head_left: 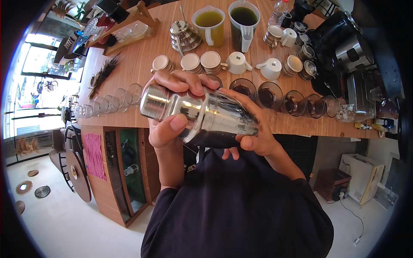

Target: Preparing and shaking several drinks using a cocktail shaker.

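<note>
A shiny metal cocktail shaker (211, 112) is held nearly level in front of my chest, over the near edge of the wooden counter. My left hand (162, 132) grips its narrower capped end, fingers over the top and thumb pressed on the near side. Around the wider end wraps my right hand (263, 134), its thumb underneath and fingers along the far side. What is inside the shaker cannot be seen. Just beyond it stand dark-tinted glasses (269, 95) and upturned cups (236, 62).
Clear glasses (134, 93) line the counter's left edge. Farther back are a steel gooseneck kettle (184, 35), a pitcher of yellow-green liquid (209, 26) and a pitcher of dark liquid (244, 23). A black coffee machine (344, 43) stands at right, a wooden rack (133, 26) at left.
</note>
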The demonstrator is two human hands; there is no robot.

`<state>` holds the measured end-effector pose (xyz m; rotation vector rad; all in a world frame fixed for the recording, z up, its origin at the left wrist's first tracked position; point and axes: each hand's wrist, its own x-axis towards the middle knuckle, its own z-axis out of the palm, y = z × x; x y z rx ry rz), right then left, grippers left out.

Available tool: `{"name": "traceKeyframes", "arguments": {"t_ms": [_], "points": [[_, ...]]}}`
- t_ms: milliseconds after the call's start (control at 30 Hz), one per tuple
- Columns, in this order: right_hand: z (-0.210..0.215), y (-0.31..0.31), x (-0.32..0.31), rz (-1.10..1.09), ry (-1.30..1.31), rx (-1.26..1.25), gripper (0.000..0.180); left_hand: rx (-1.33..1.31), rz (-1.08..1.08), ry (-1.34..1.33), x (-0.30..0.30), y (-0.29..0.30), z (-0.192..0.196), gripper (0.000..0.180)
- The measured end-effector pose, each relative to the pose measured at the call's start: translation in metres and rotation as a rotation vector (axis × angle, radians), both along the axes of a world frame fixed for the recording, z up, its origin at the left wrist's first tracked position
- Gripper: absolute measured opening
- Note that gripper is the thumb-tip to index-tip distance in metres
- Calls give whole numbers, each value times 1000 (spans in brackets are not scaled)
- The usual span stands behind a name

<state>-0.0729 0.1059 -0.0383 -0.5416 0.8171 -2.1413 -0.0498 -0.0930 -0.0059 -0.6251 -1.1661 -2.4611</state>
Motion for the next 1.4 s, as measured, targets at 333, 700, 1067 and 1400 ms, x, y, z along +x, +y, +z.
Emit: {"name": "traceKeyframes", "arguments": {"t_ms": [333,700,1067,1400], "points": [[-49,-3,13,235,-208,-177,91,-198,77,49,-1,0,2,70],[-24,-15,-4,-7,190,266,98,-354,215,-335,20,3,-21,88],[-30,-28,-12,-381,315,150,122,-1181,480,-275,6,9,47,83],[-20,-41,-7,-539,-305,-251,90,-703,365,-430,21,-28,11,71]]}}
